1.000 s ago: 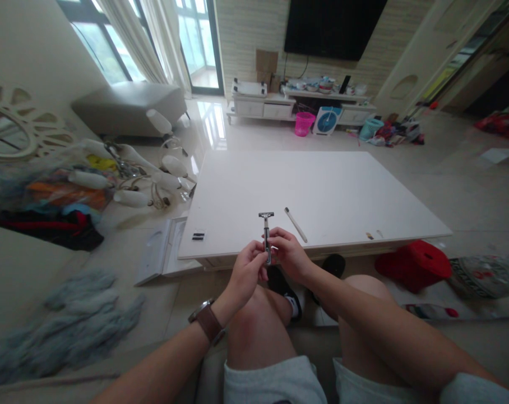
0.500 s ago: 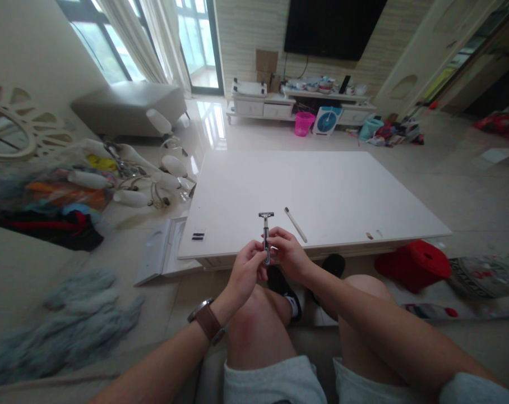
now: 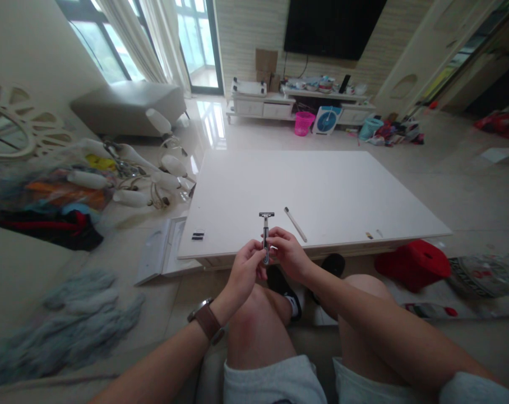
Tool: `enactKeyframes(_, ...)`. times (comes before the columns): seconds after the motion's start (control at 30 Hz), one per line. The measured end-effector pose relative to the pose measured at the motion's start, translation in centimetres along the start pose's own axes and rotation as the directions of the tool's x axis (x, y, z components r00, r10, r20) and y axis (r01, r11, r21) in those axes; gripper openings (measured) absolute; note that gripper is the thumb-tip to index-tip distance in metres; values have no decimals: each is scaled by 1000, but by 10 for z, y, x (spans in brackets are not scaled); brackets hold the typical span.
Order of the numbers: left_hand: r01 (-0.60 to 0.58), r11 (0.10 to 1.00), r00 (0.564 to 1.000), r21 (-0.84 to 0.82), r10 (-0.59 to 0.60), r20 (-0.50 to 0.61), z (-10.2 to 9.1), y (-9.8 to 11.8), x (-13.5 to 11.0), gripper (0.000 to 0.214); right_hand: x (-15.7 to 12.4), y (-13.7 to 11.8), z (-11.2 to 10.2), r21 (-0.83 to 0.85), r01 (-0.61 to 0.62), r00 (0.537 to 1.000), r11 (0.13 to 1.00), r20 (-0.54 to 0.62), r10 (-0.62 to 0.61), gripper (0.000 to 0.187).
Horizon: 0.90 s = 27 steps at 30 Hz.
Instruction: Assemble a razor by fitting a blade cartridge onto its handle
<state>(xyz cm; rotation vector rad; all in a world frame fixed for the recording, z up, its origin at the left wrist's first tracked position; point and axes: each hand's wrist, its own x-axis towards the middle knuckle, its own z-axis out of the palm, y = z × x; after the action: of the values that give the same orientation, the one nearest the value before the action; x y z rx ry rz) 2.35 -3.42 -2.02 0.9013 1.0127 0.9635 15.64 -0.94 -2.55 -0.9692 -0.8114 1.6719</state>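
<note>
A safety razor (image 3: 266,235) stands head up in front of me, its handle held between both hands at the near edge of the white table (image 3: 313,185). My left hand (image 3: 246,266) is closed, gripping the lower handle from the left. From the right, my right hand (image 3: 288,251) pinches the handle with its fingertips, a little higher up. Just beyond the right hand lies a toothbrush (image 3: 295,224), its dark bristled head pointing away. Two small black strips (image 3: 198,236) rest at the table's left corner.
Small scraps (image 3: 369,235) lie near the front right edge. A red stool-like object (image 3: 420,265) is on the floor to the right. An open white box (image 3: 164,249) stands left of the table. Beyond are a pink basket (image 3: 304,123) and a TV cabinet (image 3: 275,110).
</note>
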Motion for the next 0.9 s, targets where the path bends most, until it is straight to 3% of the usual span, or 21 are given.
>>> enactKeyframes(0.9, -10, 1000, 1000, -7, 10, 5, -1, -2, 2, 26, 2, 0, -2, 7, 12, 1000, 1000, 25, -12, 18)
